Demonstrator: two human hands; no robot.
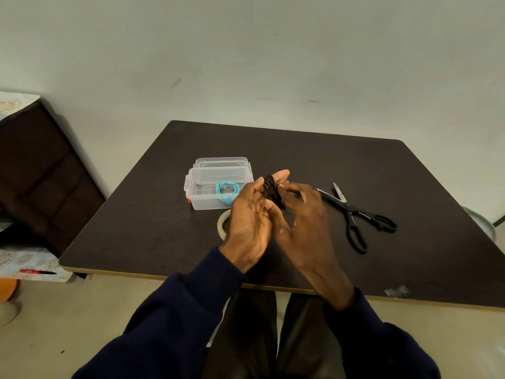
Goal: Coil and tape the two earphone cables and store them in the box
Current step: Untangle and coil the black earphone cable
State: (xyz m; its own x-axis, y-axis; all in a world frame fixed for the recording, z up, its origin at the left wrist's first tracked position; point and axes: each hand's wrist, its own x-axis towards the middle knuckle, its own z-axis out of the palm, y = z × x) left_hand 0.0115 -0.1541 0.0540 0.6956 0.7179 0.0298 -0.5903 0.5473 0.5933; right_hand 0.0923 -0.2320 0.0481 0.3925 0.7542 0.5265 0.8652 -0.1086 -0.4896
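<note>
Looping in tight turns round the straight, close-held fingers of the left hand (250, 222), the black earphone cable (270, 187) sits as a small dark bundle held above the table (410, 187), just right of the box (207, 203). Its thin metal plug (287, 210) hangs free below the bundle, between the two palms. The right hand (306, 222) is seen from the back, its fingers bent in and closing on the bundle's right side; the exact pinch is hidden behind the knuckles. The blue earphone cable (227, 188) already lies coiled in a neat ring inside the box, toward its right end.

The left hand covers the box's near right corner and most of the tape roll (222, 224), of which only a pale arc shows on the tabletop. Whether tape binds the blue ring is too small to make out.

The box is clear, rectangular plastic with a ribbed floor and an orange latch at its near left corner; its clear lid (222, 161) rests right behind it. Black-handled scissors (352, 212) with steel blades lie partly open to the right, well apart from the hands. The tabletop is dark, matte, with rounded corners and a light edge band.
</note>
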